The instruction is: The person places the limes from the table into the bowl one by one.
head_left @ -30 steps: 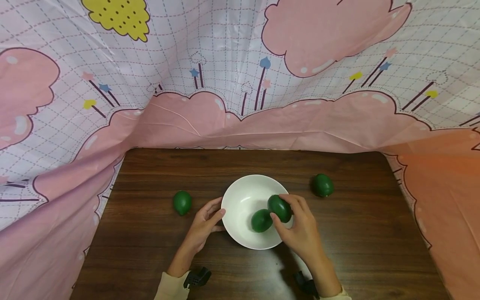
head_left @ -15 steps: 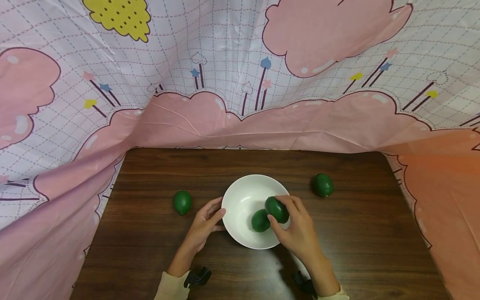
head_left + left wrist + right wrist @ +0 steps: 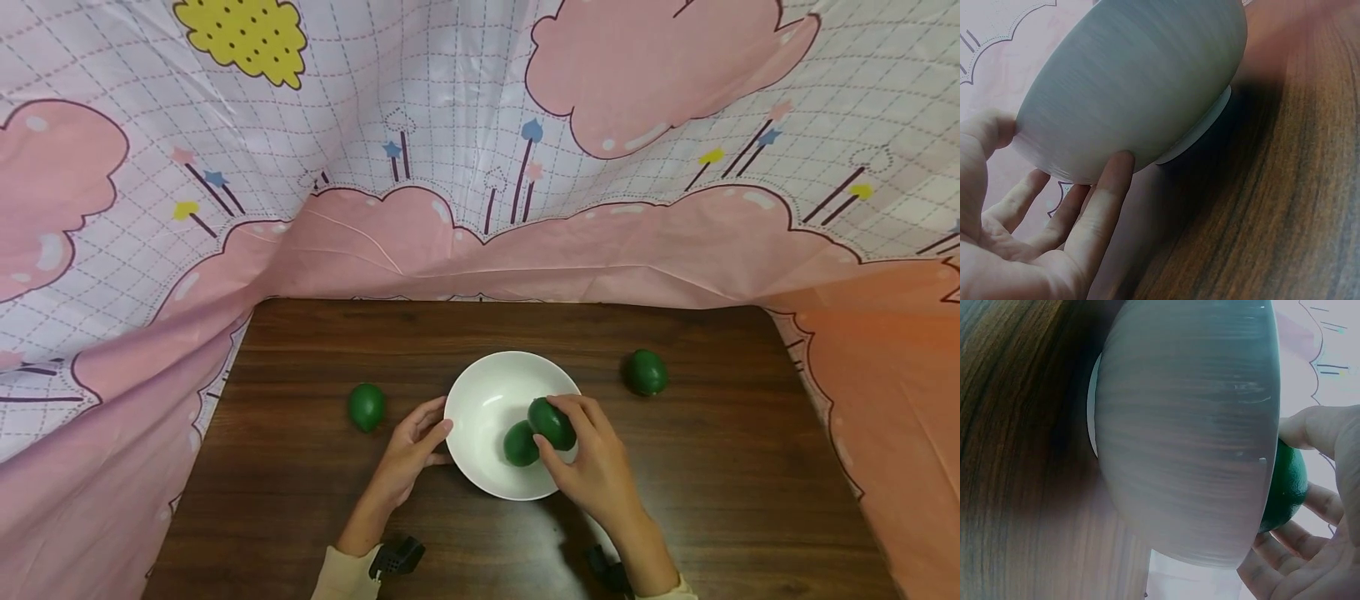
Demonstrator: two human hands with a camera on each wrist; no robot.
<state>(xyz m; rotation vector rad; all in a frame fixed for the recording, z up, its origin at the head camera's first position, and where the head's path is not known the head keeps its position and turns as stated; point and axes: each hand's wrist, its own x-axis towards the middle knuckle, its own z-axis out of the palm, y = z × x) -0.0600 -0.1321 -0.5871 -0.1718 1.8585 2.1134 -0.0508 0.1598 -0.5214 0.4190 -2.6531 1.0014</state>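
Note:
A white bowl (image 3: 474,408) stands on the table in the head view, with a green lime (image 3: 520,445) lying inside it. My left hand (image 3: 408,450) steadies the bowl's left side, its thumb at the rim and its fingers against the outer wall (image 3: 1129,81). Over the right part of the bowl, my right hand (image 3: 600,462) holds a second lime (image 3: 549,422) between thumb and fingers. That lime (image 3: 1286,487) sits partly behind the rim in the right wrist view, so its underside is hidden.
One lime (image 3: 366,407) rests on the dark wooden table (image 3: 300,483) left of the bowl. Another lime (image 3: 646,372) lies to the right, farther back. A patterned pink and white curtain (image 3: 480,250) hangs along the table's back and sides.
My right hand has shifted slightly left with its lime, farther over the bowl and closer to the lime inside. The left hand and bowl have stayed in place.

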